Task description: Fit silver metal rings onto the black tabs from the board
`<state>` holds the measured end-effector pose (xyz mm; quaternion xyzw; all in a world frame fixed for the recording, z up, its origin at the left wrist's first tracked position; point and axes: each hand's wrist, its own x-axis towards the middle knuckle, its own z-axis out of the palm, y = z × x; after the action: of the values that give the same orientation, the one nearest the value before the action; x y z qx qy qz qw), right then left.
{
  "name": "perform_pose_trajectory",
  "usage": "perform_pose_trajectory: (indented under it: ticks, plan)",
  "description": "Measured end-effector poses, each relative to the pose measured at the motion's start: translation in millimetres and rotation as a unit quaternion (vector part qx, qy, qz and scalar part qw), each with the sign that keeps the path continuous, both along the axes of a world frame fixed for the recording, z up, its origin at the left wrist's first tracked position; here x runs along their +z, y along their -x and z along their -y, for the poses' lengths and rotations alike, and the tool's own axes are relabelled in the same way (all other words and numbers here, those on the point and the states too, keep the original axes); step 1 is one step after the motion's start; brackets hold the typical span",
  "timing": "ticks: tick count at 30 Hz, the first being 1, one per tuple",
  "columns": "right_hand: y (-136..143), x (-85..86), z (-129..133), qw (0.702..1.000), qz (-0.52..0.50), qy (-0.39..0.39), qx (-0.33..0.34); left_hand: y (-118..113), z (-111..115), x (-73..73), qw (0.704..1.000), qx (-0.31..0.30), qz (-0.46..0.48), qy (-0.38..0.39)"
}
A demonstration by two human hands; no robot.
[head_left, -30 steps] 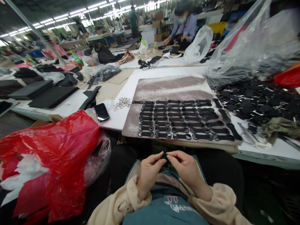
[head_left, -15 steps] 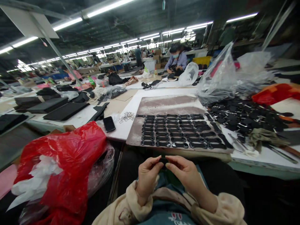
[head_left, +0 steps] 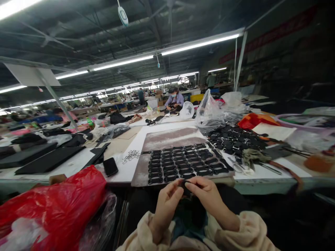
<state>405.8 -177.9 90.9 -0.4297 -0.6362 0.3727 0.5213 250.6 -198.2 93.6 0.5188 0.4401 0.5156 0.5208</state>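
Observation:
My left hand (head_left: pixel 168 199) and my right hand (head_left: pixel 206 192) meet in front of the table edge, closed in pinches. Between their fingertips is a small black tab (head_left: pixel 186 190), mostly hidden by the fingers. Just beyond lies a brown board (head_left: pixel 170 136) bearing rows of black dumbbell-shaped tabs (head_left: pixel 170 168) with shiny ends. A scatter of small metal buckles (head_left: pixel 130 156) sits left of the board, beside a black phone (head_left: pixel 110 166). On the right is a pile of black tabs with metal fittings (head_left: pixel 232 139).
A red plastic bag (head_left: pixel 75 205) bulges at my lower left. Right of the board lie metal tools (head_left: pixel 237 164) and a crumpled olive cloth (head_left: pixel 255 157). Clear plastic bags (head_left: pixel 209 113) stand behind the pile. A co-worker (head_left: pixel 175 99) sits across the tables.
The view has tilted up and swung right, so the tables appear lower and farther left. Both hands stay together at the tab, which now shows more between the fingertips.

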Motion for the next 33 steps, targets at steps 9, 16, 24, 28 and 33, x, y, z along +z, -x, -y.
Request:
perform_pose_trajectory:
  ticks: [9, 16, 24, 28, 33]
  plan:
    - [8, 4.2, 12, 1.000, 0.020, 0.014, 0.002, 1, 5, -10.7, 0.997, -0.015, -0.077, -0.028]
    - [12, 11.4, 6, 0.993, 0.077, -0.063, 0.059, 17, 4, -6.9, 0.984, 0.018, -0.135, -0.112]
    - [8, 1.8, -19, 0.972, 0.179, -0.121, 0.095, 20, -20, -29.4, 0.969, -0.005, -0.201, -0.141]
    - [9, -16.7, -49, 0.954, 0.242, -0.155, 0.086, 18, -46, -52.4, 0.971, -0.036, -0.214, -0.102]
    - [-2, -43.8, -99, 0.955, 0.247, -0.143, 0.081, 12, -92, -59.6, 0.974, -0.102, -0.201, -0.018]
